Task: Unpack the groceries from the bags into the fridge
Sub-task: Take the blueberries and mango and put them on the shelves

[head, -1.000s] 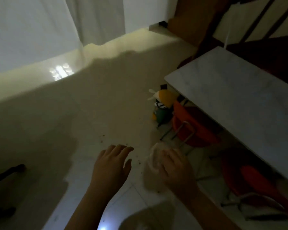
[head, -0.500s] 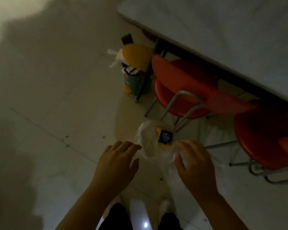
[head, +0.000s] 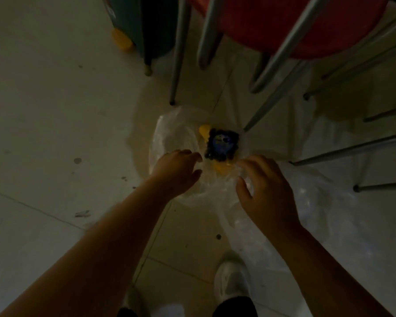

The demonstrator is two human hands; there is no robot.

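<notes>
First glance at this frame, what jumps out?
Both hands reach down into an open clear plastic bag on the tiled floor: the left hand at its near-left rim, the right hand on crumpled plastic to the right. Between them sits a dark punnet of blueberries with a blue label, atop something yellow. Red stools on metal legs crowd the top right.

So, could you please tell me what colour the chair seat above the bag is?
Red: the chair seat shows best, and only, in the head view.

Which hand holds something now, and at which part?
The right hand pinches the clear plastic bag at its right rim. The left hand only reaches over the opening, holding nothing.
</notes>
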